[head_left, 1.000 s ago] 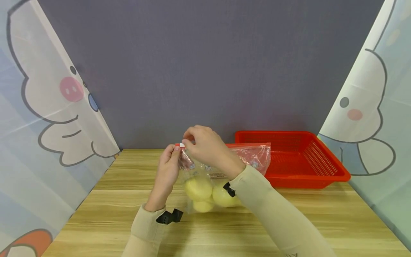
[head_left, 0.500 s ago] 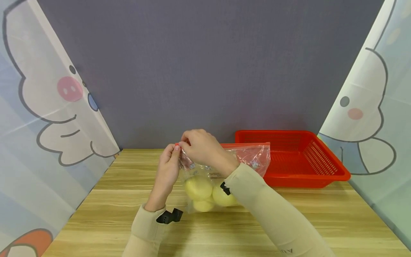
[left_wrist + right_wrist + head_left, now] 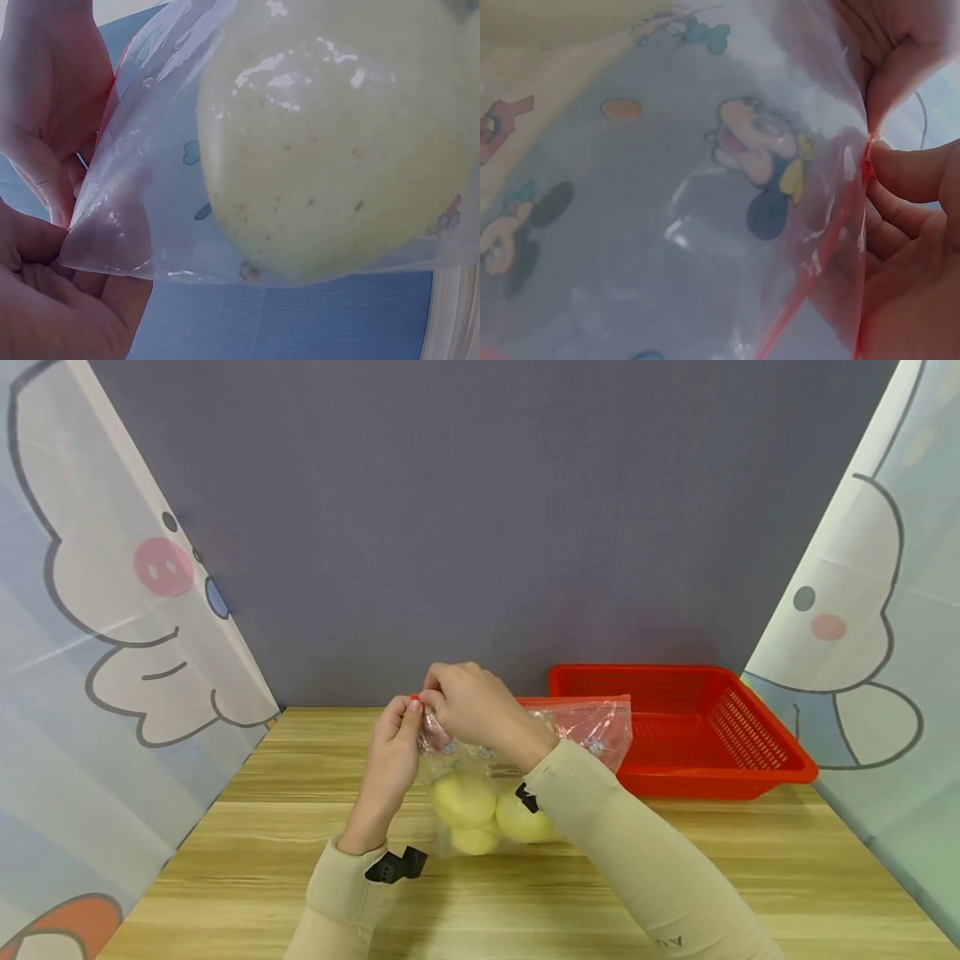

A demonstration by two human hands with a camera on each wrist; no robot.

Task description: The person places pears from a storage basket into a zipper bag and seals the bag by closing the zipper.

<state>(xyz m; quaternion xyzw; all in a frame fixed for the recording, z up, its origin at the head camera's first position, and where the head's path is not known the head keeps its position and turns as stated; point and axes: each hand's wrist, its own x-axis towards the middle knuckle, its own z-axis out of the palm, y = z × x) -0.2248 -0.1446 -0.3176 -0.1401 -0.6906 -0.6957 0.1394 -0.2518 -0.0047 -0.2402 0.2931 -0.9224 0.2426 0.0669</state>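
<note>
A clear zip bag (image 3: 577, 735) with a red zip strip (image 3: 581, 700) along its top hangs from both hands over the table. Inside lie several pale yellow round fruits (image 3: 463, 799); one fruit (image 3: 322, 165) shows brown specks in the left wrist view. My left hand (image 3: 392, 747) pinches the bag's top left corner between thumb and fingers. Right beside it, my right hand (image 3: 480, 706) pinches the zip strip and covers part of it. Cartoon figures (image 3: 754, 142) are printed on the plastic in the right wrist view.
A red plastic basket (image 3: 697, 781) with slotted walls stands behind the bag to the right. The wooden table (image 3: 285, 827) meets a grey panel (image 3: 480, 527) at the back. Cartoon-printed curtains (image 3: 832, 635) hang at both sides.
My right hand has moved slightly left along the zip strip, up against the left fingers. A white piece on the strip, seen one second ago, is now hidden. The left hand has stayed put.
</note>
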